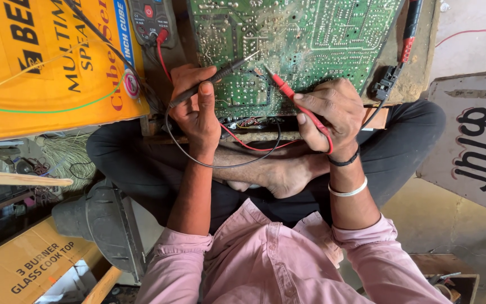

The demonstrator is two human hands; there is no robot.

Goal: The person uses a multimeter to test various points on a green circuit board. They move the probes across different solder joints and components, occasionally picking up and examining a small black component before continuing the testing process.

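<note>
A large green circuit board (310, 34) lies solder side up in front of me, past my crossed legs. My left hand (195, 110) grips a black test probe (220, 73) whose tip touches the board near its lower middle. My right hand (330, 112) holds a red test probe (285, 90), its tip resting on the board just right of the black one. Red and black leads loop from the probes under my hands. A dark handheld meter (150, 19) with a red plug sits at the top, left of the board.
A big yellow cardboard box (46, 62) fills the upper left. A brown carton (26, 264) and a grey metal part (105, 225) lie at the lower left. A painted board (479, 146) leans at the right. A black connector cable (392, 79) hangs off the board's right edge.
</note>
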